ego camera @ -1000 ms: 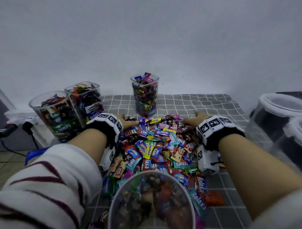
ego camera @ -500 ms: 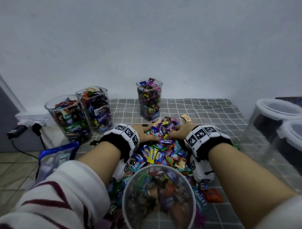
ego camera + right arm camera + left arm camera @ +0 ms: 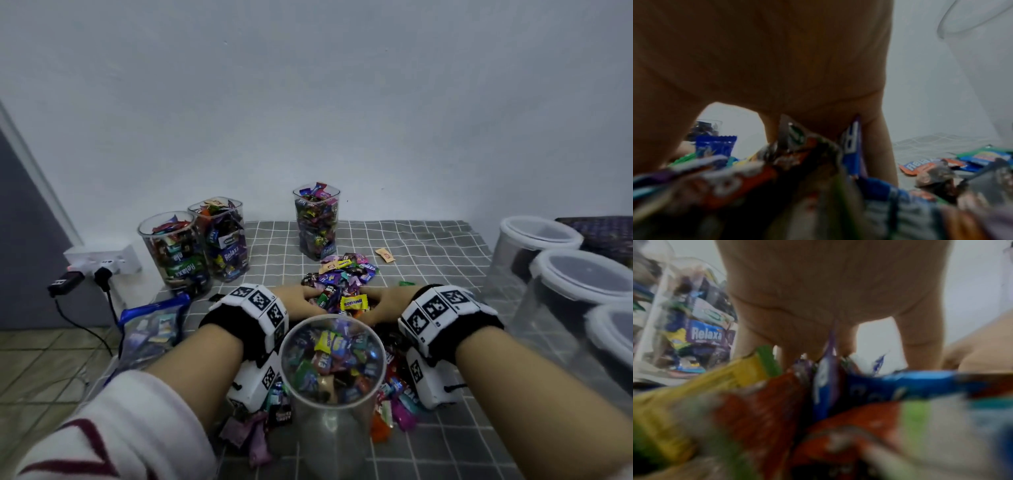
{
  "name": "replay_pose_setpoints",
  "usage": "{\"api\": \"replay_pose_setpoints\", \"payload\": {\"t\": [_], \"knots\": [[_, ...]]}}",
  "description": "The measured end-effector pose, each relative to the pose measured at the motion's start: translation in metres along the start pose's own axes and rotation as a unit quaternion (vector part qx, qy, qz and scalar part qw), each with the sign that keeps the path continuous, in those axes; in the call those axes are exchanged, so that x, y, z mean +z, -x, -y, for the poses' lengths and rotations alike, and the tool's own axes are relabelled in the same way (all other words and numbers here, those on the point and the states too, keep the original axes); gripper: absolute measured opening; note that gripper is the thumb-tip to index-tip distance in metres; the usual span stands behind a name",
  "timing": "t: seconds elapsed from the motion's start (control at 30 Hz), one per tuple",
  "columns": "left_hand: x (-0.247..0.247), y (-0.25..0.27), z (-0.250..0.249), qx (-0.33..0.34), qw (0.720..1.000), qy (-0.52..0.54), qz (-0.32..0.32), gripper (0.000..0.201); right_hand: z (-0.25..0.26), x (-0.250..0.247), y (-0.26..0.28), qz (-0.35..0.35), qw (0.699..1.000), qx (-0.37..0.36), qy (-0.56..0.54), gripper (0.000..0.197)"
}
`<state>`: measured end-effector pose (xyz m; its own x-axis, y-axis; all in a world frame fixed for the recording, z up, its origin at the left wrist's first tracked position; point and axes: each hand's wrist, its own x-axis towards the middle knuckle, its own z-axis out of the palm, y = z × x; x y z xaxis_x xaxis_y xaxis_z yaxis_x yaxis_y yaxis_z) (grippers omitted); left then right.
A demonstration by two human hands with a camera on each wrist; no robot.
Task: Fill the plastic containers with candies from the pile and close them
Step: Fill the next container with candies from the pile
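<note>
Our left hand [image 3: 297, 301] and right hand [image 3: 388, 305] lie palms-down, forearms converging; fingers [image 3: 920, 344] curled, grasping heaped candies [image 3: 342, 298] between them, beyond the open container [image 3: 331, 363].

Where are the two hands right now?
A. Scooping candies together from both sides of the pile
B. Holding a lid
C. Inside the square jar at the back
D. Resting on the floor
A: the left hand and right hand cup a heap of candies between them, behind the near round container.
</note>
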<state>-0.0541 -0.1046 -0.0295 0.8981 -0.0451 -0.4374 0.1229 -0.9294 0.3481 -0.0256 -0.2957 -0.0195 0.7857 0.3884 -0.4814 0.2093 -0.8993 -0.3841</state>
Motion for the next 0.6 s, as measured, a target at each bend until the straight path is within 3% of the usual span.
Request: {"api": "replay_pose_setpoints", "payload": {"t": [0.1,0.23,0.43,0.6], "knots": [[-0.001,0.012,-0.001,0.026,0.999,-0.022,-0.039,0.057,0.000,0.005,0.011,-0.039,0.998,-0.013,0.042,0.081],[0.001,0.021,-0.001,0.039,0.994,-0.058,-0.078,0.040,0.005,0.006,0.021,-0.104,0.987,-0.023,0.123,0.053],[0.005,0.027,0.002,0.009,0.988,-0.040,-0.146,0.020,0.003,0.009,0.031,-0.158,0.982,-0.024,0.105,0.028],[0.003,0.042,0.000,0.010,0.978,-0.016,-0.206,0.026,-0.002,0.010,0.038,-0.210,0.976,-0.032,0.054,0.023]]}}
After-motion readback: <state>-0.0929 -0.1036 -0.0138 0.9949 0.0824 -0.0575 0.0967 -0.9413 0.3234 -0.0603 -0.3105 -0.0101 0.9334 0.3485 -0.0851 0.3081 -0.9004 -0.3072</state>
